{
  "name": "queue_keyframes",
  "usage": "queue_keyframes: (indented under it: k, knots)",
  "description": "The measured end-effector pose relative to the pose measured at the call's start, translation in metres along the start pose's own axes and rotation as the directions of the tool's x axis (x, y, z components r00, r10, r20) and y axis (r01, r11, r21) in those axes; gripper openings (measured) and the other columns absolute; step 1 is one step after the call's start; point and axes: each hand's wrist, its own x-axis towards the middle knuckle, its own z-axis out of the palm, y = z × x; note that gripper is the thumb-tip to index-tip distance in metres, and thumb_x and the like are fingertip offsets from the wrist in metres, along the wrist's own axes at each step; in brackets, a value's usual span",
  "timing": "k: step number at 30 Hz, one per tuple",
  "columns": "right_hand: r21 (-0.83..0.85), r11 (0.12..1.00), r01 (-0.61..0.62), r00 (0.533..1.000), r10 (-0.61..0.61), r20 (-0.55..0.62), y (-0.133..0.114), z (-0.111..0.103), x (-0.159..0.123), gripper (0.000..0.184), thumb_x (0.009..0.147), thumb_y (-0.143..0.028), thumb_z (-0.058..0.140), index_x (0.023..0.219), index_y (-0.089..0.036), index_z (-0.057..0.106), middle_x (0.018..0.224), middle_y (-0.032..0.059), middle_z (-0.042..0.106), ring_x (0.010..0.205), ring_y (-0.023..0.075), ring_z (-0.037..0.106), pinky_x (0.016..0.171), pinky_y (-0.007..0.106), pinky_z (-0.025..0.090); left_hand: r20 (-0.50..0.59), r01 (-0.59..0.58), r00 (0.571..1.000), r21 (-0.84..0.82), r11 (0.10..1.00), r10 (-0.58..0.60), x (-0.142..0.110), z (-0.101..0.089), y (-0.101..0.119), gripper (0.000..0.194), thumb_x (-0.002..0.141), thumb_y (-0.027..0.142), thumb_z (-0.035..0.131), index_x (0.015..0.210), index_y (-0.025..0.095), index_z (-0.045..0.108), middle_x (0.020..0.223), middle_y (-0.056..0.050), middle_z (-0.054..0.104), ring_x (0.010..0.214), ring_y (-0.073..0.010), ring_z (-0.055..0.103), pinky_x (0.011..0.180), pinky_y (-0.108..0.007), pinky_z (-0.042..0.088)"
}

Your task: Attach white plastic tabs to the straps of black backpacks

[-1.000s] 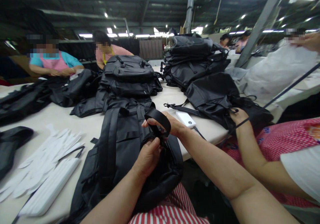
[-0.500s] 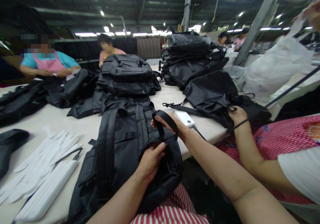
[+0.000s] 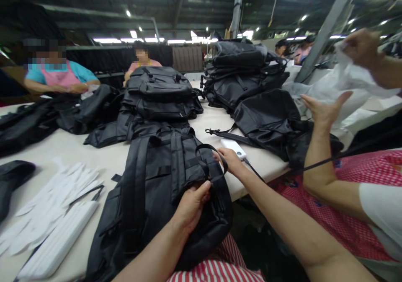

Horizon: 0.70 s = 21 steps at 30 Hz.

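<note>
A black backpack (image 3: pixel 157 198) lies on the table in front of me, its straps facing up. My left hand (image 3: pixel 192 206) is closed on the backpack's edge beside an opening, thumb on top; its other fingers are partly hidden in the fabric. From that spot a black webbing strap (image 3: pixel 205 147) rises in a loop. My right hand (image 3: pixel 230 161) is at the loop's right side, fingers bent around the strap and partly hidden behind it. Just beyond this hand lies a white power bank (image 3: pixel 234 148) with a black cable.
White strips (image 3: pixel 53 206) and a long white bundle (image 3: pixel 59 240) lie at left. Stacked black bags stand behind (image 3: pixel 160 89) and at right (image 3: pixel 245 76). At right, a co-worker's hands (image 3: pixel 325 110) handle a translucent plastic bag (image 3: pixel 351 81). Two people sit across the table.
My right hand has shifted slightly right and down, and the strap loop has tipped lower. My left hand stays at the backpack's edge. The co-worker's hand has risen from a black bag towards the plastic.
</note>
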Motion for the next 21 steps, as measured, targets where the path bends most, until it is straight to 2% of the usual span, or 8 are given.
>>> queue_keyframes:
  k: [1, 3, 5, 8, 10, 14, 17, 21]
  knots:
    - [-0.085, 0.996, -0.016, 0.997, 0.01, -0.07, 0.009, -0.008, -0.014, 0.026, 0.077, -0.036, 0.052, 0.068, -0.015, 0.063, 0.067, 0.0037, 0.063, 0.067, 0.0159, 0.057, 0.063, 0.025, 0.04, -0.004, 0.001, 1.0, -0.014, 1.0, -0.001, 0.0, 0.0, 0.0, 0.026, 0.07, 0.032, 0.069, 0.091, 0.016, 0.067, 0.097, -0.004, 0.065, 0.075, -0.0096, 0.055, 0.069, -0.021, 0.04]
    - [-0.348, 0.935, -0.066, 0.98, -0.005, -0.198, 0.019, -0.019, -0.05, 0.027, 0.08, -0.036, 0.048, 0.066, -0.018, 0.063, 0.067, 0.0028, 0.062, 0.068, 0.0158, 0.057, 0.066, 0.026, 0.039, -0.009, 0.004, 1.0, -0.036, 0.999, -0.004, 0.0, 0.001, -0.002, 0.024, 0.07, 0.031, 0.07, 0.087, 0.016, 0.067, 0.094, -0.004, 0.065, 0.073, -0.0093, 0.055, 0.07, -0.021, 0.04]
    - [-0.452, 0.892, 0.001, 0.984, -0.08, -0.157, 0.019, -0.019, -0.086, 0.029, 0.084, -0.034, 0.045, 0.068, -0.018, 0.062, 0.069, 0.0031, 0.062, 0.07, 0.015, 0.056, 0.067, 0.026, 0.039, -0.007, 0.013, 1.0, -0.054, 0.998, -0.013, 0.001, 0.001, -0.004, 0.023, 0.069, 0.031, 0.07, 0.087, 0.016, 0.067, 0.092, -0.004, 0.065, 0.074, -0.0098, 0.055, 0.071, -0.022, 0.041]
    - [-0.487, 0.855, 0.179, 0.972, -0.231, -0.048, 0.006, 0.0, -0.121, 0.02, 0.086, -0.031, 0.047, 0.087, -0.018, 0.062, 0.084, 0.0047, 0.062, 0.082, 0.0159, 0.055, 0.076, 0.027, 0.04, 0.008, 0.016, 1.0, -0.069, 0.998, -0.015, 0.003, 0.002, -0.007, 0.024, 0.07, 0.03, 0.069, 0.089, 0.015, 0.067, 0.09, -0.004, 0.066, 0.077, -0.0115, 0.057, 0.074, -0.023, 0.041]
    - [-0.578, 0.788, 0.212, 0.96, -0.28, -0.03, -0.003, 0.018, -0.126, 0.019, 0.083, -0.031, 0.052, 0.095, -0.019, 0.061, 0.089, 0.0051, 0.06, 0.087, 0.0179, 0.053, 0.079, 0.029, 0.04, 0.008, 0.005, 1.0, -0.066, 0.998, -0.004, 0.004, 0.002, -0.008, 0.025, 0.07, 0.031, 0.07, 0.089, 0.014, 0.067, 0.087, -0.004, 0.066, 0.075, -0.0114, 0.057, 0.073, -0.024, 0.041]
    - [-0.766, 0.62, 0.167, 0.964, -0.265, -0.004, -0.01, 0.042, -0.117, 0.014, 0.082, -0.03, 0.053, 0.078, -0.019, 0.059, 0.08, 0.0047, 0.058, 0.08, 0.0197, 0.051, 0.075, 0.032, 0.039, -0.044, -0.029, 0.999, -0.016, 0.999, 0.028, 0.003, 0.003, -0.012, 0.027, 0.067, 0.032, 0.071, 0.086, 0.013, 0.068, 0.078, -0.003, 0.065, 0.066, -0.0101, 0.055, 0.067, -0.023, 0.041]
    - [-0.822, 0.548, 0.157, 0.964, -0.264, 0.008, -0.008, 0.048, -0.11, 0.013, 0.083, -0.028, 0.052, 0.078, -0.018, 0.059, 0.08, 0.005, 0.058, 0.079, 0.0199, 0.051, 0.072, 0.032, 0.037, -0.048, -0.075, 0.996, -0.001, 0.997, 0.075, 0.002, 0.006, -0.016, 0.03, 0.068, 0.033, 0.07, 0.091, 0.013, 0.067, 0.087, -0.006, 0.067, 0.075, -0.0135, 0.058, 0.074, -0.026, 0.042]
    - [-0.845, 0.505, 0.176, 0.966, -0.256, 0.048, -0.005, 0.049, -0.107, 0.012, 0.084, -0.022, 0.05, 0.08, -0.018, 0.06, 0.079, 0.0051, 0.059, 0.078, 0.0191, 0.052, 0.069, 0.03, 0.036, -0.067, -0.107, 0.992, 0.006, 0.994, 0.107, 0.001, 0.009, -0.018, 0.035, 0.068, 0.034, 0.069, 0.097, 0.014, 0.066, 0.099, -0.008, 0.067, 0.089, -0.0192, 0.059, 0.085, -0.031, 0.041]
